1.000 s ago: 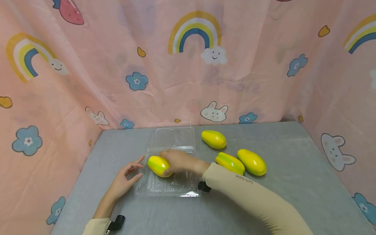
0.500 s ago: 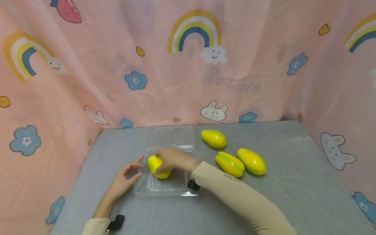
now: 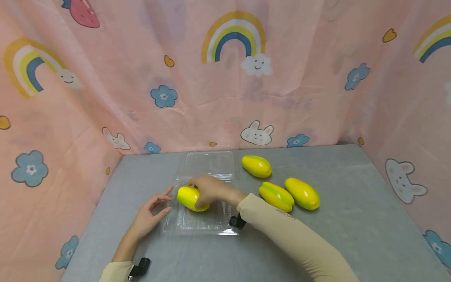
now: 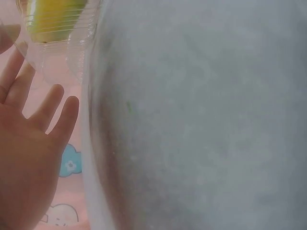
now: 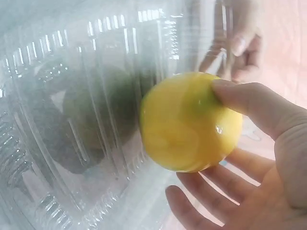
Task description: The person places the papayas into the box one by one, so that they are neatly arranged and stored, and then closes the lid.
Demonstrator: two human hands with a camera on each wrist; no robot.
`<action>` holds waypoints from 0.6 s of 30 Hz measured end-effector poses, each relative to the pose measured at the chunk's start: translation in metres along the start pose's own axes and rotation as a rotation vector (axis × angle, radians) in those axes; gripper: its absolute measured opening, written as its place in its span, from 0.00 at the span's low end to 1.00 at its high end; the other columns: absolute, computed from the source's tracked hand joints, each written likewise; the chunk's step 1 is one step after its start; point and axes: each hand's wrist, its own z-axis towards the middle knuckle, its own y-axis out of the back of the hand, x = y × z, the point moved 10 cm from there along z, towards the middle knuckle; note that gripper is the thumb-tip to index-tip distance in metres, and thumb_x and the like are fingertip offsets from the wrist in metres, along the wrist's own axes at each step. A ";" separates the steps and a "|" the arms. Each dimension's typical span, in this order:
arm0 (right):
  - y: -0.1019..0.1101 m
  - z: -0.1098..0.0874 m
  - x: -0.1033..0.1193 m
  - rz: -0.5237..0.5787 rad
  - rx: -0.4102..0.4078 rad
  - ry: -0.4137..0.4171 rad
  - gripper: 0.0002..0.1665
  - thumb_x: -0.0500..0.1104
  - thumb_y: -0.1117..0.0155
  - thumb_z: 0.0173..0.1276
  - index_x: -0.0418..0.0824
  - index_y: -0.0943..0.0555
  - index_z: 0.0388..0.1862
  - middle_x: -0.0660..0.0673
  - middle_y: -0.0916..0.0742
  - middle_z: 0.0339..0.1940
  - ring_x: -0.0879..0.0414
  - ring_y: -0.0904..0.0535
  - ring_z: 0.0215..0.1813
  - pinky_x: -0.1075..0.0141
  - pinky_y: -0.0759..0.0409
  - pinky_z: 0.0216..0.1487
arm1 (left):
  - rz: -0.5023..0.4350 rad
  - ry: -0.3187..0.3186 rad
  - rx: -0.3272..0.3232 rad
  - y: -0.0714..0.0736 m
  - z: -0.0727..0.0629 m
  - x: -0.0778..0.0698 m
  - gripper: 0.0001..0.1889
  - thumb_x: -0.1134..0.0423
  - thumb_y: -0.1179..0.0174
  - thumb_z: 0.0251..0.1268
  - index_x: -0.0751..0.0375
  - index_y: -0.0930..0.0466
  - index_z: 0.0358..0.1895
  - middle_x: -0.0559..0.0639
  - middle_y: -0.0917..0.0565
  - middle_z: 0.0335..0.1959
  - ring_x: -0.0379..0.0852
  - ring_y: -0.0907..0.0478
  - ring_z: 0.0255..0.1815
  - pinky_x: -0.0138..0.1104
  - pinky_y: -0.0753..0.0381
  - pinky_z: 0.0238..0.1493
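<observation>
My right hand [image 3: 213, 190] holds a glossy yellow papaya [image 3: 186, 197] with a green streak, inside the base of a clear plastic clamshell box [image 3: 211, 227]. In the right wrist view, the thumb lies on one side of the papaya [image 5: 189, 124] and the fingers on the other. The box's ribbed floor shows beside it. My left hand [image 3: 146, 219] is at the box's left side, fingers spread and fingertips right at the rim. From the left wrist view, the papaya [image 4: 55, 19] shows through the clear wall above the left hand [image 4: 24, 139].
The box's lid [image 3: 208, 164] lies folded back toward the curtain. To the right are three more papayas: one at the back [image 3: 256, 166], and a streaked papaya [image 3: 276, 196] beside a plainer papaya [image 3: 302, 194]. A pink patterned curtain [image 3: 299, 109] surrounds the grey table [image 3: 352, 235].
The right hand first shifted left over the papaya, then slightly back right. Its papaya has turned a little within the box. The left hand stayed in place.
</observation>
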 end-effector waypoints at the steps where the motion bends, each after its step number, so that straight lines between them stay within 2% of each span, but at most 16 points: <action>1: 0.001 0.001 0.000 0.000 -0.009 0.009 0.42 0.45 0.23 0.50 0.46 0.26 0.67 0.47 0.15 0.57 0.56 0.21 0.50 0.63 0.22 0.53 | 0.002 -0.002 -0.003 0.000 0.000 0.000 0.14 0.68 0.38 0.67 0.64 0.23 0.54 0.55 0.31 0.75 0.23 0.37 0.72 0.18 0.33 0.64; 4: 0.005 0.002 -0.002 0.005 -0.033 0.028 0.43 0.45 0.23 0.50 0.47 0.26 0.67 0.47 0.15 0.58 0.55 0.20 0.51 0.64 0.22 0.53 | 0.007 0.008 -0.012 0.001 -0.001 0.002 0.13 0.68 0.38 0.67 0.64 0.23 0.53 0.54 0.31 0.75 0.23 0.37 0.72 0.20 0.32 0.65; 8: 0.005 0.001 0.001 0.029 -0.065 0.064 0.43 0.45 0.24 0.52 0.45 0.28 0.69 0.46 0.16 0.61 0.54 0.20 0.55 0.63 0.22 0.58 | 0.006 0.019 -0.017 0.001 -0.001 0.002 0.13 0.69 0.38 0.67 0.64 0.22 0.53 0.54 0.31 0.74 0.23 0.36 0.71 0.23 0.30 0.65; 11: 0.002 0.000 0.005 0.007 -0.092 0.091 0.43 0.44 0.23 0.53 0.43 0.28 0.69 0.46 0.17 0.63 0.54 0.21 0.59 0.61 0.22 0.62 | 0.008 0.022 -0.020 0.000 -0.001 0.002 0.13 0.69 0.38 0.66 0.63 0.22 0.52 0.54 0.30 0.74 0.22 0.36 0.71 0.26 0.29 0.66; 15: -0.002 0.001 0.007 -0.049 -0.102 0.091 0.44 0.43 0.23 0.54 0.43 0.29 0.70 0.46 0.19 0.66 0.53 0.22 0.62 0.59 0.23 0.65 | 0.011 0.025 -0.023 -0.001 0.000 0.001 0.13 0.69 0.37 0.66 0.63 0.22 0.52 0.55 0.30 0.74 0.22 0.36 0.71 0.25 0.29 0.66; 18: -0.005 0.002 0.007 -0.067 -0.096 0.064 0.44 0.44 0.23 0.53 0.43 0.29 0.70 0.45 0.21 0.67 0.52 0.22 0.61 0.58 0.22 0.64 | 0.005 0.019 -0.025 -0.002 -0.001 0.001 0.13 0.70 0.38 0.66 0.64 0.22 0.52 0.56 0.31 0.74 0.22 0.36 0.71 0.24 0.30 0.65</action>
